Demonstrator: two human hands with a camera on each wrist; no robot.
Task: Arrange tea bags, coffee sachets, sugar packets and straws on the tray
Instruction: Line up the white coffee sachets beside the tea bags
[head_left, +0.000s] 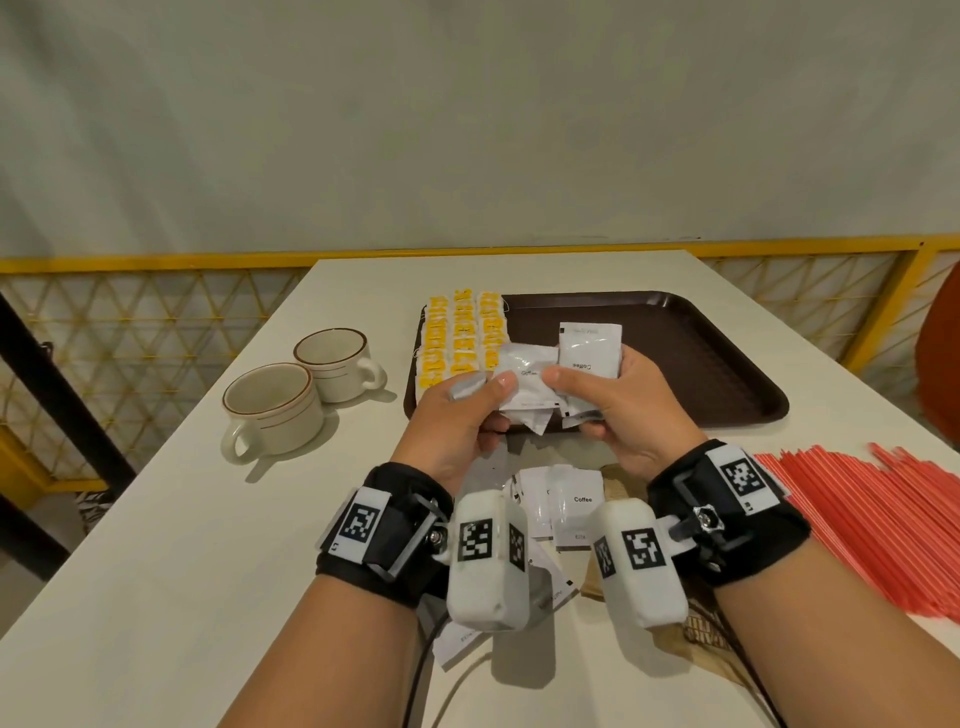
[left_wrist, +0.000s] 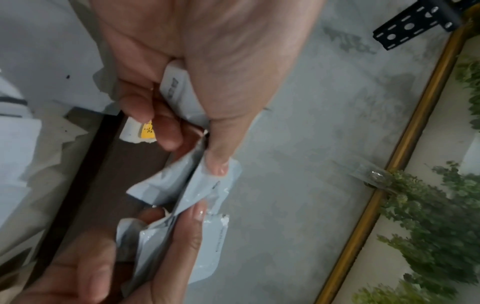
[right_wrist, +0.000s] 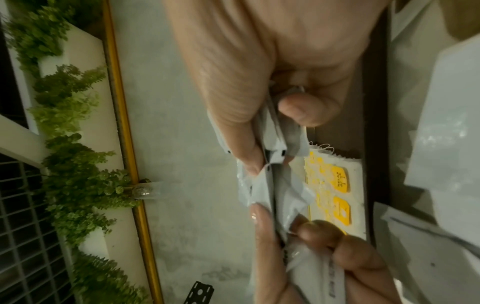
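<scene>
Both hands hold white coffee sachets (head_left: 527, 387) just above the near edge of the brown tray (head_left: 691, 358). My left hand (head_left: 488, 410) pinches a small bunch between thumb and fingers. My right hand (head_left: 576, 405) grips another bunch, with one sachet (head_left: 592, 348) standing upright. The two bunches touch between the thumbs (left_wrist: 218, 164). Rows of yellow tea bags (head_left: 462, 332) fill the tray's left side. More coffee sachets (head_left: 566, 504) lie on the table under my wrists. A heap of red straws (head_left: 857, 525) lies at the right.
Two beige cups (head_left: 270, 405) (head_left: 335, 364) stand left of the tray. Tan paper packets (head_left: 595, 579) lie partly hidden under the wrist cameras. The tray's right half (head_left: 717, 374) is bare. A yellow railing (head_left: 156, 262) runs behind the white table (head_left: 182, 545).
</scene>
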